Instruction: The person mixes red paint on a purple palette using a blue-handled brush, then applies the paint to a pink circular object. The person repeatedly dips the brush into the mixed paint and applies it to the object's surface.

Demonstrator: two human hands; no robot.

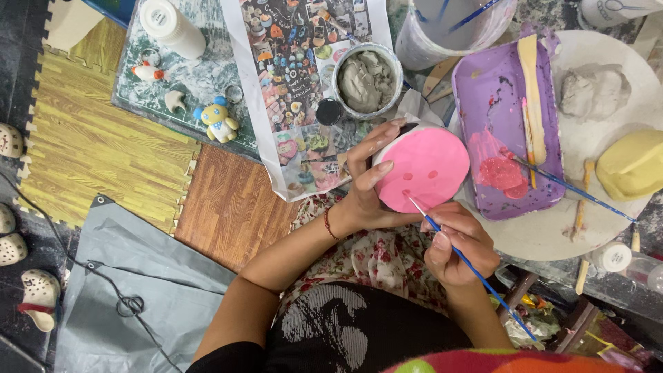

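My left hand cups the pink disc, fingers curled over its edge. My right hand pinches a blue brush, its tip slanting up-left onto the disc.

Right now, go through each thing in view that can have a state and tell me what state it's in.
Round pink-painted clay piece: held at its edge, face up.
Left hand: grip closed on the pink piece.
Right hand: grip closed on the thin blue paintbrush, tip on the pink face.
Purple plastic tray: smeared with pink paint.
Round tub of grey clay: open, nearly full.
White bottle: capped.
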